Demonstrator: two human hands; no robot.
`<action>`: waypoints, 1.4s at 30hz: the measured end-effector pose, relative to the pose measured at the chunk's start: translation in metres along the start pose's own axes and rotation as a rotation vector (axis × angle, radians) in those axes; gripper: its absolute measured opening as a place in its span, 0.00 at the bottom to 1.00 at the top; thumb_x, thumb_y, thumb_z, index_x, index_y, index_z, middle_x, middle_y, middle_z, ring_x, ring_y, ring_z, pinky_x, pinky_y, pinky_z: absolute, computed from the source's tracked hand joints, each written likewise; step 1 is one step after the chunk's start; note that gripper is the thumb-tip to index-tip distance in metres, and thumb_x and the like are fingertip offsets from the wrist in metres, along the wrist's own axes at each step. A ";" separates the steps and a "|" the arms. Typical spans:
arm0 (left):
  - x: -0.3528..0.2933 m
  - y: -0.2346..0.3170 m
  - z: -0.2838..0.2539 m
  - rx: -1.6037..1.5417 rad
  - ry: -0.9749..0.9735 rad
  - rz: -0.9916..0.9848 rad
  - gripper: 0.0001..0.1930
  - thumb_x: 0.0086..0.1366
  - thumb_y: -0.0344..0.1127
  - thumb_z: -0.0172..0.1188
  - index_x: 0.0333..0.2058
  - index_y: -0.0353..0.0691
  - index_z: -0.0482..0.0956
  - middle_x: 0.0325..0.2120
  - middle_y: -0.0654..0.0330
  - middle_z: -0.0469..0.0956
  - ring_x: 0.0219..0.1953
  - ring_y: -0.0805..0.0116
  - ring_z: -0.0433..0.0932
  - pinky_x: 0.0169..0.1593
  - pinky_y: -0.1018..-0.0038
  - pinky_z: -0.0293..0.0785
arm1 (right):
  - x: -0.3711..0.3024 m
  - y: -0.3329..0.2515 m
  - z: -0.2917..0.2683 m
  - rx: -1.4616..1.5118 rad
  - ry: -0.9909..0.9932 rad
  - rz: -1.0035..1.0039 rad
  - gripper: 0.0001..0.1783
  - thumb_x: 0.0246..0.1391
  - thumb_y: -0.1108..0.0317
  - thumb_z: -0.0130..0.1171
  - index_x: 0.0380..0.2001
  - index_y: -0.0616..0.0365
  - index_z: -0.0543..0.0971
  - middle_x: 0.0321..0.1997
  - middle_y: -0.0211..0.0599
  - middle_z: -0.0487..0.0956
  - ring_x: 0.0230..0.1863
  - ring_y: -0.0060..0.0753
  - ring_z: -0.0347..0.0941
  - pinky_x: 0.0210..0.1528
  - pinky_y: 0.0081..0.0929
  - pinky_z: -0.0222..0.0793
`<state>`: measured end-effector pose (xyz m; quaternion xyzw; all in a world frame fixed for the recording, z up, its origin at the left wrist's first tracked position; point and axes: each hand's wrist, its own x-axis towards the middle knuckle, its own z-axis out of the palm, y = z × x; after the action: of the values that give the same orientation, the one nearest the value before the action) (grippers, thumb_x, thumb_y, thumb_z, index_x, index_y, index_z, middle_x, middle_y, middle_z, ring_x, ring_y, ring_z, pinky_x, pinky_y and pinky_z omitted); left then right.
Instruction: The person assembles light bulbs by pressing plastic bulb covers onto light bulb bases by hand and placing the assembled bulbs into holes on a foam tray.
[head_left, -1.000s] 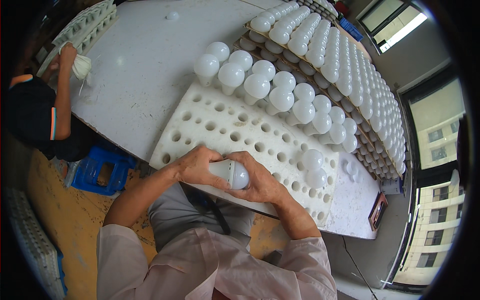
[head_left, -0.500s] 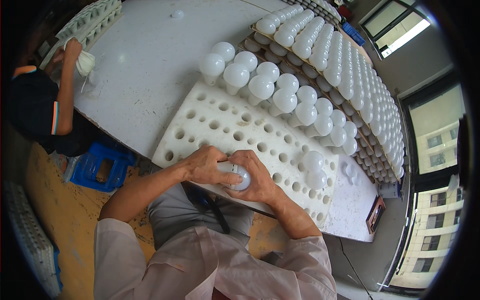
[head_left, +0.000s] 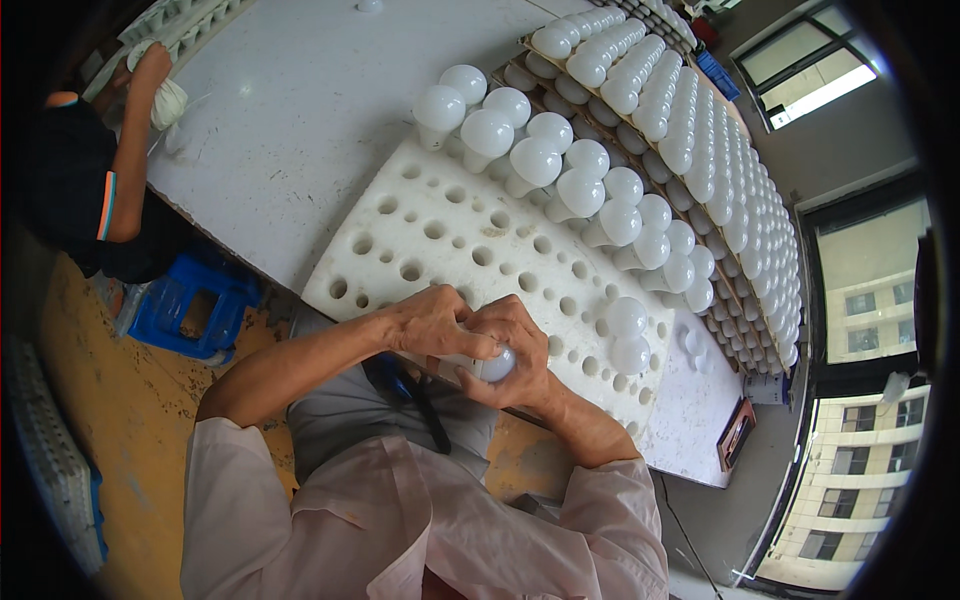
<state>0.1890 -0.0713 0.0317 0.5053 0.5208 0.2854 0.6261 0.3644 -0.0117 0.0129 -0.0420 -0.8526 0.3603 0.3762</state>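
Note:
Both my hands close around one white light bulb [head_left: 497, 364] at the near edge of a white foam tray [head_left: 450, 235] full of round holes. My left hand [head_left: 430, 320] wraps the bulb's base end, and my right hand [head_left: 515, 350] cups the round globe. Several white bulbs [head_left: 560, 165] stand in the tray's far rows, and two more bulbs [head_left: 627, 335] stand near its right end. Most of the bulb in my hands is hidden by my fingers.
A long stack of trays packed with bulbs [head_left: 690, 130] runs along the far right of the white table [head_left: 290, 110]. Another person's arm [head_left: 130, 140] works at the table's left edge. A blue plastic stool [head_left: 190, 310] stands on the yellow floor.
My hands have stayed on the bulb at the tray's near edge, with my fingers shifting round it so less of the globe shows now.

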 end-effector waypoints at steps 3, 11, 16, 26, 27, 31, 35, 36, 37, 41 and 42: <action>0.001 0.000 -0.001 -0.015 -0.006 -0.020 0.32 0.46 0.53 0.64 0.29 0.20 0.79 0.19 0.47 0.78 0.18 0.66 0.79 0.18 0.78 0.75 | 0.001 0.001 -0.002 0.008 0.004 0.026 0.23 0.27 0.73 0.66 0.35 0.60 0.75 0.32 0.37 0.76 0.36 0.37 0.72 0.38 0.30 0.70; 0.004 -0.010 -0.013 -0.306 -0.112 0.054 0.32 0.61 0.58 0.58 0.35 0.24 0.77 0.22 0.53 0.77 0.18 0.72 0.77 0.16 0.82 0.73 | 0.003 0.016 -0.007 0.185 0.035 0.225 0.52 0.31 0.66 0.73 0.61 0.58 0.57 0.58 0.47 0.63 0.57 0.47 0.65 0.54 0.37 0.68; 0.006 -0.027 -0.010 -0.530 -0.019 0.198 0.30 0.61 0.58 0.58 0.38 0.28 0.77 0.23 0.57 0.78 0.18 0.73 0.77 0.16 0.83 0.66 | -0.005 0.015 -0.015 0.240 0.005 0.337 0.61 0.33 0.57 0.76 0.67 0.57 0.50 0.61 0.48 0.62 0.63 0.48 0.61 0.59 0.40 0.64; 0.008 -0.022 -0.012 -0.190 0.094 0.275 0.27 0.54 0.51 0.69 0.38 0.29 0.77 0.23 0.59 0.78 0.23 0.74 0.78 0.24 0.80 0.71 | 0.011 0.002 -0.009 -0.374 0.116 -0.022 0.44 0.33 0.72 0.70 0.58 0.60 0.63 0.52 0.51 0.69 0.51 0.49 0.69 0.50 0.38 0.68; 0.010 -0.026 -0.012 -0.182 0.201 0.372 0.25 0.54 0.49 0.69 0.38 0.30 0.77 0.24 0.59 0.78 0.25 0.74 0.78 0.28 0.79 0.73 | 0.012 0.001 -0.011 -0.368 0.127 -0.022 0.44 0.33 0.72 0.70 0.58 0.60 0.63 0.52 0.51 0.69 0.51 0.49 0.69 0.50 0.38 0.68; 0.003 -0.026 -0.048 -0.317 0.464 0.502 0.25 0.53 0.42 0.69 0.46 0.32 0.74 0.36 0.58 0.77 0.38 0.74 0.76 0.40 0.77 0.74 | -0.001 0.012 -0.035 -0.396 0.256 -0.031 0.37 0.35 0.77 0.67 0.54 0.62 0.68 0.48 0.50 0.72 0.48 0.47 0.70 0.48 0.37 0.69; -0.001 -0.026 -0.091 -0.284 0.673 0.542 0.28 0.53 0.35 0.68 0.50 0.32 0.68 0.42 0.57 0.74 0.43 0.72 0.73 0.46 0.76 0.73 | -0.002 0.015 -0.049 -0.429 0.383 0.097 0.30 0.38 0.82 0.64 0.50 0.63 0.71 0.44 0.49 0.75 0.45 0.46 0.72 0.46 0.35 0.69; 0.001 -0.029 -0.099 -0.254 0.749 0.551 0.28 0.53 0.34 0.68 0.50 0.32 0.67 0.41 0.57 0.74 0.43 0.71 0.73 0.46 0.76 0.73 | -0.002 0.015 -0.051 -0.423 0.393 0.094 0.30 0.38 0.82 0.64 0.50 0.63 0.71 0.44 0.49 0.75 0.45 0.46 0.72 0.46 0.35 0.69; 0.002 -0.029 -0.104 -0.231 0.768 0.545 0.29 0.52 0.33 0.68 0.50 0.30 0.65 0.42 0.56 0.73 0.43 0.70 0.73 0.47 0.74 0.74 | -0.002 0.015 -0.052 -0.442 0.404 0.095 0.30 0.39 0.81 0.64 0.50 0.63 0.71 0.44 0.49 0.74 0.45 0.45 0.71 0.46 0.34 0.68; 0.010 -0.043 -0.111 -0.289 0.769 0.550 0.30 0.51 0.33 0.69 0.50 0.30 0.65 0.43 0.56 0.73 0.44 0.69 0.74 0.48 0.73 0.74 | -0.003 0.015 -0.053 -0.460 0.417 0.108 0.29 0.40 0.81 0.64 0.50 0.62 0.72 0.44 0.48 0.74 0.44 0.43 0.71 0.44 0.32 0.69; 0.010 -0.046 -0.111 -0.230 0.778 0.515 0.32 0.50 0.34 0.70 0.51 0.30 0.65 0.43 0.55 0.73 0.45 0.68 0.74 0.50 0.72 0.74 | -0.003 0.014 -0.053 -0.461 0.410 0.126 0.29 0.40 0.80 0.64 0.50 0.61 0.72 0.44 0.47 0.74 0.44 0.42 0.71 0.43 0.32 0.69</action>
<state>0.0797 -0.0403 -0.0087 0.4011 0.5395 0.6548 0.3454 0.3994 0.0279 0.0259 -0.2506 -0.8140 0.1640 0.4977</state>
